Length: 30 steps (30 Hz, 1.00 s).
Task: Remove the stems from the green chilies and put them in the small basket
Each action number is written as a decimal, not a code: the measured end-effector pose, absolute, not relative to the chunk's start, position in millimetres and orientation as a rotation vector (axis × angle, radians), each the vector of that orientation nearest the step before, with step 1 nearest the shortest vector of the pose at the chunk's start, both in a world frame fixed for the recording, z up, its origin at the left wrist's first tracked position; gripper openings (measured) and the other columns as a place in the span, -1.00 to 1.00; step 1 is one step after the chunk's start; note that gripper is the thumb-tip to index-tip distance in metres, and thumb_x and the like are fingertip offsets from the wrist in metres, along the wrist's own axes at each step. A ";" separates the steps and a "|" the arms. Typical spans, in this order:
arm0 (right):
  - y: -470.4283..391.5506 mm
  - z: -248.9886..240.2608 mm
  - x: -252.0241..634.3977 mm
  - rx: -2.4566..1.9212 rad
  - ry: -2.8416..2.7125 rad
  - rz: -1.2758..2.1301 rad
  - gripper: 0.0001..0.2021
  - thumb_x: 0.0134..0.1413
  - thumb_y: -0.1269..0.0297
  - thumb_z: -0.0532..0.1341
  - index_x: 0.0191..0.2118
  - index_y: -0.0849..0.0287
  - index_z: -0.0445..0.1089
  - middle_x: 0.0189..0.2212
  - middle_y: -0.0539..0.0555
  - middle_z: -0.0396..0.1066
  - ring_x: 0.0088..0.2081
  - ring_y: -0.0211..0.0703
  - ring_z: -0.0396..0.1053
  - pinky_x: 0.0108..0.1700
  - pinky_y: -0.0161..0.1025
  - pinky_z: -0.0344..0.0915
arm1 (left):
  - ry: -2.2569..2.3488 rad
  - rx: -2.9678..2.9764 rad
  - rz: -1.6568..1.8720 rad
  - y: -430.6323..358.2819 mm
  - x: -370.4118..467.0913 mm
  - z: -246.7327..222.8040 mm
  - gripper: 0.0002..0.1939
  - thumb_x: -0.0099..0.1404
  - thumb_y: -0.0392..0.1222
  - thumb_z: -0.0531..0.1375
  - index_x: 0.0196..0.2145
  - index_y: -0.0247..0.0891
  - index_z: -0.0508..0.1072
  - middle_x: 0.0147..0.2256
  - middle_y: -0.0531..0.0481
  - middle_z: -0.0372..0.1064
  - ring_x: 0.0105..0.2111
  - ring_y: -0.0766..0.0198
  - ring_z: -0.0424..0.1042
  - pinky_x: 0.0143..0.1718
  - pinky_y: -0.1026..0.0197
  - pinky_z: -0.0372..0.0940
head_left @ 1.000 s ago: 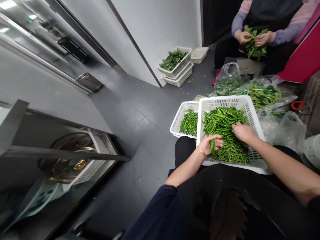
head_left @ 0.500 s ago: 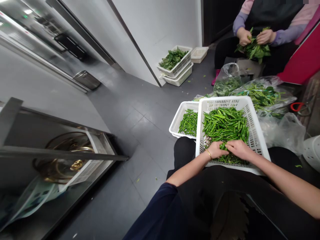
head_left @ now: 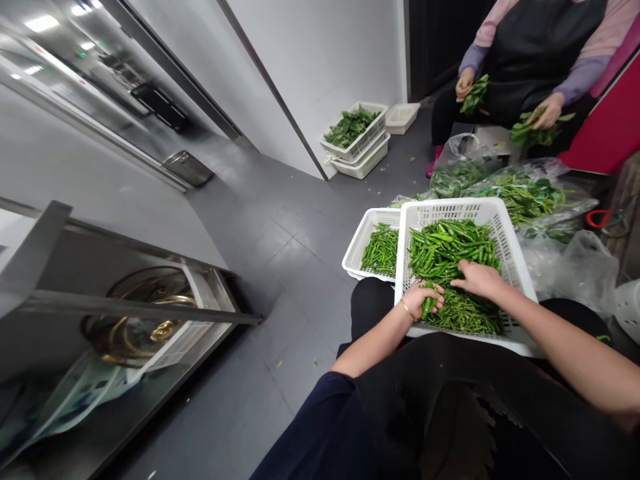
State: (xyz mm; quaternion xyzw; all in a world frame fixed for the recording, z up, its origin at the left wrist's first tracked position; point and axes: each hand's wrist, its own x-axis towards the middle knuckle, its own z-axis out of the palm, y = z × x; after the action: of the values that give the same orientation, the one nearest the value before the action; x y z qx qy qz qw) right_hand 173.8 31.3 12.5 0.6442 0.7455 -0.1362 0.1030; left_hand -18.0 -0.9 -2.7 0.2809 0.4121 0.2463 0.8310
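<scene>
A white perforated basket (head_left: 515, 257) rests on my lap with a heap of green chili peppers (head_left: 450, 243) in its far part. Thin green stems (head_left: 470, 312) are piled in its near part. My left hand (head_left: 417, 300) is closed around a few green chili peppers (head_left: 429, 301) by the basket's near left side. At the near edge of the heap, my right hand (head_left: 475, 279) has its thumb and fingers apart, touching the peppers; I see nothing held between them.
A second white basket (head_left: 356, 243) of chilies sits to the left. Bagged leafy greens (head_left: 530, 200) lie beyond, near red-handled scissors (head_left: 599, 219). Opposite, a co-worker (head_left: 540, 67) holds greens in both hands. Stacked baskets (head_left: 367, 167) stand by the wall; a metal shelf (head_left: 150, 310) is left.
My hands have moved apart: the left slightly left with peppers, the right up to the heap. The near stems are now uncovered. The co-worker's hands have separated, greens in each.
</scene>
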 end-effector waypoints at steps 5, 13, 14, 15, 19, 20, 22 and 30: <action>70.9 9.1 189.0 2.020 2.174 -0.328 -0.63 0.18 0.09 0.00 -0.03 0.16 0.34 -0.16 0.24 0.39 -0.22 -0.01 0.41 -0.28 -0.19 0.24 | 0.835 0.492 0.533 7.2 -14.9 -1.8 -0.67 -0.19 -0.33 0.30 -0.42 -0.32 0.30 -0.51 0.00 0.38 -0.55 0.31 0.40 -0.50 0.22 0.33; 16.5 10.9 191.0 2.154 2.423 -1.289 -0.65 0.10 0.02 0.04 -0.39 0.15 0.45 -0.53 0.05 0.43 -0.48 -0.19 0.36 -0.40 -0.28 0.27 | 1.041 0.952 0.621 14.9 2.6 -0.2 -0.51 -0.21 -0.14 0.40 -0.28 -0.34 0.42 -0.60 0.17 0.24 -0.68 0.53 0.13 -0.65 0.38 0.06; 7.2 13.4 188.5 2.149 2.420 -1.427 -0.63 0.10 0.00 0.03 -0.41 0.15 0.44 -0.56 0.03 0.41 -0.52 -0.20 0.34 -0.43 -0.28 0.26 | 1.022 0.983 0.567 14.1 6.3 0.2 -0.55 -0.23 -0.13 0.40 -0.36 -0.35 0.42 -0.62 0.17 0.23 -0.68 0.53 0.11 -0.66 0.37 0.04; -0.3 15.4 185.2 2.158 2.455 -1.464 -0.63 0.10 0.01 0.03 -0.42 0.15 0.44 -0.55 0.04 0.41 -0.52 -0.20 0.34 -0.42 -0.27 0.26 | 0.988 0.979 0.520 12.7 9.7 0.5 -0.60 -0.24 -0.11 0.41 -0.45 -0.35 0.40 -0.65 0.17 0.20 -0.70 0.53 0.10 -0.67 0.37 0.02; -8.3 16.6 171.0 2.201 2.740 -1.160 -0.69 0.05 0.09 0.08 -0.51 0.14 0.44 -0.43 0.11 0.43 -0.33 -0.12 0.36 -0.22 -0.20 0.26 | 0.931 0.760 0.509 6.1 14.5 1.1 -0.62 -0.20 -0.07 0.38 -0.59 -0.30 0.26 -0.70 0.18 0.12 -0.73 0.49 0.09 -0.70 0.34 0.00; -6.3 16.0 168.7 2.185 2.725 -1.201 -0.69 0.04 0.09 0.09 -0.53 0.14 0.43 -0.46 0.11 0.42 -0.34 -0.12 0.36 -0.22 -0.19 0.26 | 0.953 0.742 0.531 5.1 13.0 1.8 -0.62 -0.20 -0.06 0.37 -0.58 -0.30 0.26 -0.69 0.18 0.13 -0.73 0.49 0.09 -0.70 0.34 0.00; -2.0 15.3 165.5 2.186 2.521 -1.515 -0.68 0.03 0.05 0.10 -0.52 0.15 0.43 -0.57 0.06 0.38 -0.46 -0.15 0.34 -0.33 -0.21 0.27 | 1.021 0.796 0.561 4.3 7.8 4.4 -0.61 -0.21 -0.07 0.38 -0.53 -0.31 0.30 -0.66 0.18 0.16 -0.72 0.51 0.09 -0.69 0.36 0.01; -21.3 17.4 160.9 2.071 2.634 -1.073 -0.64 0.15 0.07 -0.01 -0.44 0.17 0.40 -0.43 0.11 0.42 -0.38 -0.15 0.38 -0.31 -0.24 0.25 | 0.928 0.848 0.378 0.5 1.5 8.0 -0.66 -0.11 -0.08 0.35 -0.48 -0.34 0.34 -0.61 0.09 0.30 -0.73 0.52 0.11 -0.71 0.38 -0.02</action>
State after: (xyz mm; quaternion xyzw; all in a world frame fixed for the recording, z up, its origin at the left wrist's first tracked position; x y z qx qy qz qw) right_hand 160.9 -21.3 17.4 0.5781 0.7355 -0.2997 -0.1873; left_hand 1.5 0.5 8.0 0.3941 0.4313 0.1757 0.7923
